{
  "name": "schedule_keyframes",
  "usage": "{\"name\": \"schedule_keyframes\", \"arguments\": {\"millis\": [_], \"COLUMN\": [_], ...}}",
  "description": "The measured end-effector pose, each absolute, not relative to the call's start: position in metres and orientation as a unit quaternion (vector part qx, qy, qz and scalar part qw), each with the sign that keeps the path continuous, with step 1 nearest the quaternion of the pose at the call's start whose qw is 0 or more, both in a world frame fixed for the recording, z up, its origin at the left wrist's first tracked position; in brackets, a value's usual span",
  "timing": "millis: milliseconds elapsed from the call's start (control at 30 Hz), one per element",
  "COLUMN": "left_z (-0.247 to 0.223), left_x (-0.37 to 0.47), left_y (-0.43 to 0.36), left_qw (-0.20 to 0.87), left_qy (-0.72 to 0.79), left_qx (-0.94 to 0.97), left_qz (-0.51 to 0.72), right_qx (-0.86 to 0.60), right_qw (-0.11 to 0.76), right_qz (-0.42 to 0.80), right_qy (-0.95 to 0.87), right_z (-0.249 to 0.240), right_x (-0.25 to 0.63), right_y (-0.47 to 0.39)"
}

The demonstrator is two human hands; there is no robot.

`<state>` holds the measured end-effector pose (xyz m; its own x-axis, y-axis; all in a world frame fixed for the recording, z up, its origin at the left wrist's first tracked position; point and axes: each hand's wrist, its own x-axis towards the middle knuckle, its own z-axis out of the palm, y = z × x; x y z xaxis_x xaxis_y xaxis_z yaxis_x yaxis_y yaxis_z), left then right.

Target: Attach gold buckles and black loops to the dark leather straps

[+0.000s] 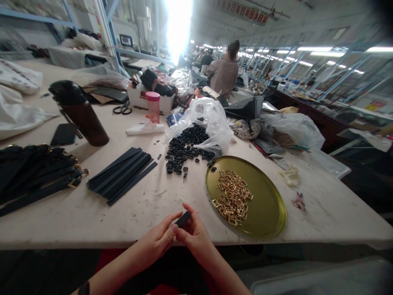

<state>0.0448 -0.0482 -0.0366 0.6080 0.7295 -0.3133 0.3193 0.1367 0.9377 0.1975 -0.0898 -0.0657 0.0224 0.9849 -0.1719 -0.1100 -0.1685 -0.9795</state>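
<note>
A short length of black strap [183, 219] is pinched between my two hands at the table's near edge. My left hand [165, 234] grips its lower end with thumb and fingers, and my right hand [193, 229] holds its other end, one finger raised. Much of the strap lies hidden in the fingers. Beyond the hands, to the left, lies a stack of flat black straps [123, 176]. Small black loops [184, 145] spill out of a white plastic bag [211, 116]. Gold buckles [233, 196] are heaped on a round gold tray [268, 205] to the right.
Black straps with gold buckles [33, 172] pile up at far left. Behind them stand a dark bottle [81, 114], a phone [63, 134], scissors [122, 109] and a pink-lidded cup [152, 107]. Bags and scraps crowd the back. A person [224, 73] is beyond the table.
</note>
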Motion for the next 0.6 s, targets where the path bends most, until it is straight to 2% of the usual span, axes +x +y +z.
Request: {"name": "schedule_keyframes", "arguments": {"millis": [67,133,200,267,333,533,600], "left_z": [-0.039,-0.041,-0.041,-0.038,-0.033,-0.024,-0.024], "left_x": [0.045,0.044,0.044,0.048,0.052,0.055,0.057], "left_y": [-0.044,-0.041,-0.041,-0.042,-0.045,-0.05,-0.048], "left_qw": [0.645,0.651,0.651,0.646,0.639,0.626,0.633], "left_qy": [0.41,0.412,0.414,0.413,0.41,0.421,0.429], "left_qx": [0.627,0.62,0.617,0.626,0.642,0.652,0.636], "left_qz": [0.15,0.15,0.154,0.141,0.11,0.08,0.099], "right_qx": [-0.601,-0.692,-0.749,-0.771,-0.777,-0.766,-0.755], "right_qw": [0.433,0.335,0.225,0.141,0.106,0.146,0.195], "right_qz": [0.414,0.235,0.133,0.124,0.151,0.214,0.238], "right_qy": [-0.529,-0.594,-0.609,-0.609,-0.601,-0.589,-0.58], "right_z": [-0.06,-0.05,-0.042,-0.038,-0.04,-0.048,-0.043], "right_x": [0.221,0.254,0.286,0.307,0.316,0.321,0.315], "right_y": [-0.088,-0.083,-0.074,-0.064,-0.056,-0.043,-0.044]}}
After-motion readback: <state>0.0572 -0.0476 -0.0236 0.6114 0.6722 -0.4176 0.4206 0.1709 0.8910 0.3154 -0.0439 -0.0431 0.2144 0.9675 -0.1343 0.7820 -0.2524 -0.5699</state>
